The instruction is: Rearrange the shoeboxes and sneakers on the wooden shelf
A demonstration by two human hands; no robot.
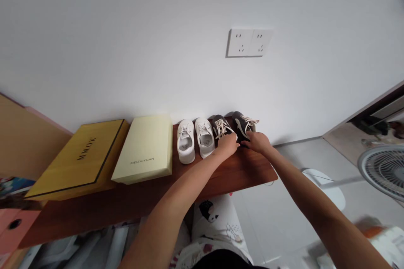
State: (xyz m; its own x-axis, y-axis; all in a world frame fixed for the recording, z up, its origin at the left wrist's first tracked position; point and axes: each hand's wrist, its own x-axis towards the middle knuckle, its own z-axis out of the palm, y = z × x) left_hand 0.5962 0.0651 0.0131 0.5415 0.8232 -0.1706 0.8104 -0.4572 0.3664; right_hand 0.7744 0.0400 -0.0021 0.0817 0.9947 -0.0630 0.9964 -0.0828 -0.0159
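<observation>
Reddish-brown wooden counter (249,174), positioning step: left hand (227,145) curled over one dark grey laced shoe (221,127); right hand (257,141) touches its mate (240,124), grasp unclear. Squaring heels needs even pressure.

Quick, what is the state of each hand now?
Left hand: touches left dark shoe, grip unclear.
Right hand: touches right dark shoe, grip unclear.

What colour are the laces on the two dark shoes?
Cream laces on dark grey shoes, clearest in the head view.
</observation>
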